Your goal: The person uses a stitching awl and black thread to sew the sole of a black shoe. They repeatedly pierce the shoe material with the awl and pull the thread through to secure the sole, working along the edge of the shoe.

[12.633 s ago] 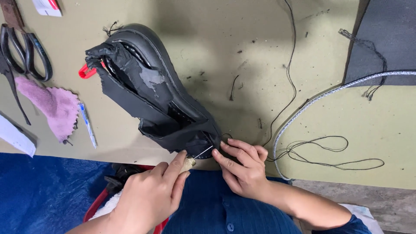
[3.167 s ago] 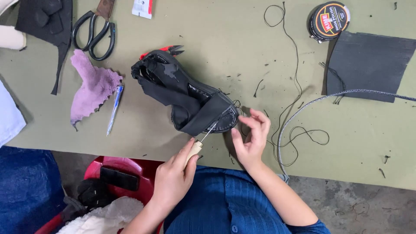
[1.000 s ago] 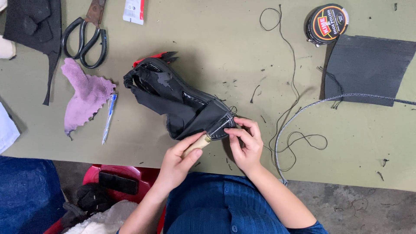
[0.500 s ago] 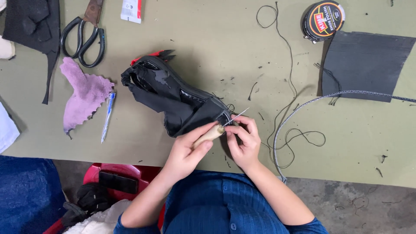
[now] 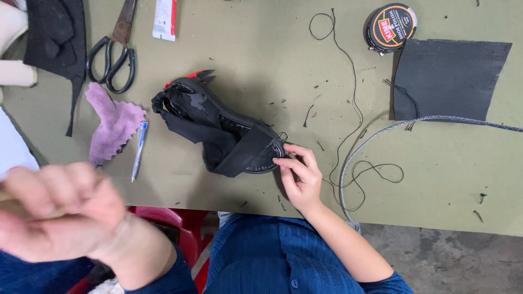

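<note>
Fingers of your right hand (image 5: 300, 177) pinch the near end of the black leather shoe upper with stitched sole (image 5: 220, 132), lying on the olive tabletop (image 5: 245, 49). Your left hand (image 5: 57, 209) is blurred up close, fist curled around something pale, can't tell what.

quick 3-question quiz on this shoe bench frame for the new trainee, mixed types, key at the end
1. True or false: the right hand touches the end of the black shoe.
2. Which lies nearest the purple cloth? A) pen B) round tin C) dark sheet
3. Fill in: the left hand is raised close to the camera, blurred, closed around a pale ____.

Key: 1 true; 2 A; 3 handle.
</note>
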